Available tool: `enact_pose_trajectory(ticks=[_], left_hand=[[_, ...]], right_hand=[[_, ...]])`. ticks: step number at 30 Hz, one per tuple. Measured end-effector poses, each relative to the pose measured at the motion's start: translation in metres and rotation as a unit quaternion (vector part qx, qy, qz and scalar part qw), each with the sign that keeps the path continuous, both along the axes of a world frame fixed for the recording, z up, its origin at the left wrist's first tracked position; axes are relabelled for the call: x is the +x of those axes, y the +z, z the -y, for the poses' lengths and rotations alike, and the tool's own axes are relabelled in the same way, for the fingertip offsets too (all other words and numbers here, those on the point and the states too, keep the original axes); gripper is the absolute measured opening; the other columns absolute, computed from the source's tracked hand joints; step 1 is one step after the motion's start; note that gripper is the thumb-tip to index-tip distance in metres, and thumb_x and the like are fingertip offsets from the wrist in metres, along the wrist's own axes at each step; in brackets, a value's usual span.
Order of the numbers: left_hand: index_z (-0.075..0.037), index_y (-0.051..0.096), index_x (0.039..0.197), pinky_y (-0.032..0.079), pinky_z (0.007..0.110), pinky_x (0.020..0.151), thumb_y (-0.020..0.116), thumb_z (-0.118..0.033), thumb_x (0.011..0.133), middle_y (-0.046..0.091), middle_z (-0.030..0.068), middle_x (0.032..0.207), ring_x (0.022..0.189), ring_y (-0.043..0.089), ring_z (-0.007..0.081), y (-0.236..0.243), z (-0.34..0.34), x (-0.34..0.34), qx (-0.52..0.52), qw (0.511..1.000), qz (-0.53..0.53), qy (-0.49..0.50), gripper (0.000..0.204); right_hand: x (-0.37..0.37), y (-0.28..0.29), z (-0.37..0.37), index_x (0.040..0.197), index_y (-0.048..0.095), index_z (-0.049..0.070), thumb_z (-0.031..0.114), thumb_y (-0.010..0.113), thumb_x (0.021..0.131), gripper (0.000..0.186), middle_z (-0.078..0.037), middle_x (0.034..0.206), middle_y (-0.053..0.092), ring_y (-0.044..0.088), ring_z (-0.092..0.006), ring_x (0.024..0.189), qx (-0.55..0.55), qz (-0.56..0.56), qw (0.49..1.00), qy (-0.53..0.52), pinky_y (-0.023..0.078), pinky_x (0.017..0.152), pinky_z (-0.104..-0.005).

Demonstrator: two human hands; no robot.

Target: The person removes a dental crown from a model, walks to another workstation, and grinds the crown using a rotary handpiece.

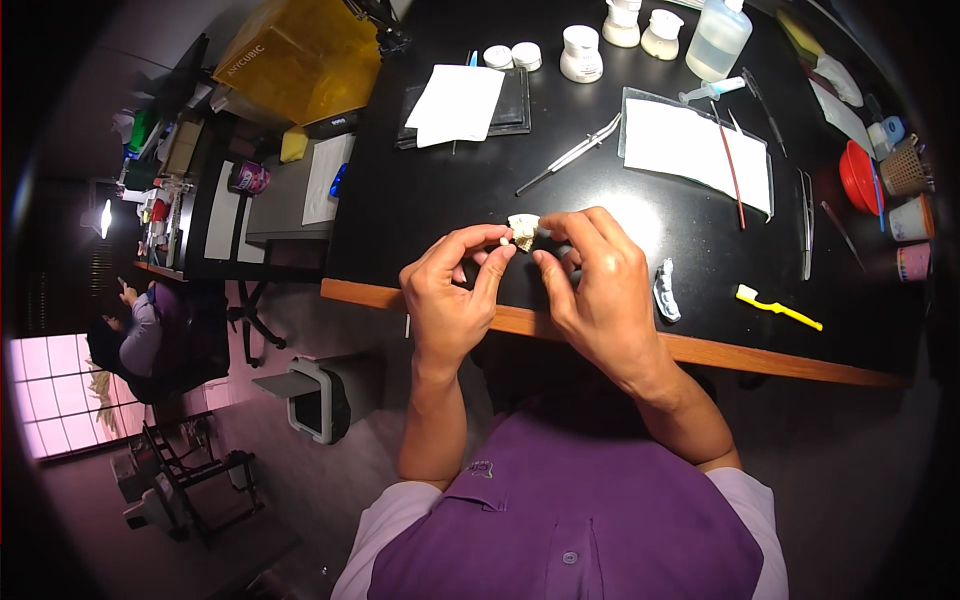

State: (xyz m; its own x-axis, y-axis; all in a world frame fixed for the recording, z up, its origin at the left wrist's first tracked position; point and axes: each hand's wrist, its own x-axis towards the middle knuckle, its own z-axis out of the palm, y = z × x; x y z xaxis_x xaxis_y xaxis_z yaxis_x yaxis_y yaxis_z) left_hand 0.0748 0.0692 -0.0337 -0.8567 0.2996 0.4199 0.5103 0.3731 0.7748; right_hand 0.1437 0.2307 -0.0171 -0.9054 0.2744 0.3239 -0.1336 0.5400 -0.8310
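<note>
Dental model (524, 228) handheld, bottle (716, 45) — liquid (711, 60) inside

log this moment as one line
left hand: at cream dental model, left side | right hand: same model, right side | black tabletop: yellow toothbrush

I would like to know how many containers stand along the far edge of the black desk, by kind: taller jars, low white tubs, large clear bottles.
Taller jars: 3
Low white tubs: 2
Large clear bottles: 1
Total: 6

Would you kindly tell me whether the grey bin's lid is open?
The grey bin is open: its lid juts sideways, exposing the dark inside.
</note>
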Motion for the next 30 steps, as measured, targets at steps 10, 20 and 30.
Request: enact_pose_trajectory(ticks=[10, 20, 30], left_hand=[[-0.005, 0.077, 0.105, 0.032, 0.019, 0.051, 0.081, -0.003, 0.087, 0.079, 0.0023, 0.094, 0.07, 0.063, 0.0021, 0.0014, -0.0037, 0.0017, 0.029, 0.999, 0.004, -0.042, 0.018], [-0.004, 0.078, 0.104, 0.026, 0.019, 0.046, 0.082, -0.001, 0.086, 0.078, 0.0017, 0.092, 0.069, 0.061, -0.0001, 0.0, -0.004, 0.0025, 0.022, 0.999, -0.002, -0.043, 0.019], [-0.003, 0.078, 0.103, 0.026, 0.018, 0.046, 0.082, -0.001, 0.085, 0.077, 0.0018, 0.091, 0.067, 0.059, -0.0003, 0.0, -0.0056, 0.0033, 0.028, 0.999, -0.003, -0.043, 0.018]], right_hand=[[-0.0079, -0.0007, 0.0055, 0.101, 0.072, 0.003, 0.001, 0.073, 0.087, 0.014, -0.015, 0.085, 0.066, 0.068, -0.0328, 0.071, -0.039, -0.002, 0.999, -0.024, 0.053, 0.063, -0.0421], [-0.0095, -0.004, 0.005, 0.092, 0.072, 0.002, 0.002, 0.074, 0.088, 0.005, -0.015, 0.079, 0.064, 0.066, -0.0327, 0.067, -0.018, -0.008, 0.999, -0.033, 0.051, 0.06, -0.0425], [-0.0078, -0.0053, 0.0052, 0.094, 0.072, 0.001, 0.002, 0.075, 0.087, 0.007, -0.014, 0.081, 0.065, 0.067, -0.0296, 0.068, -0.03, -0.016, 0.999, -0.028, 0.052, 0.06, -0.0401]])
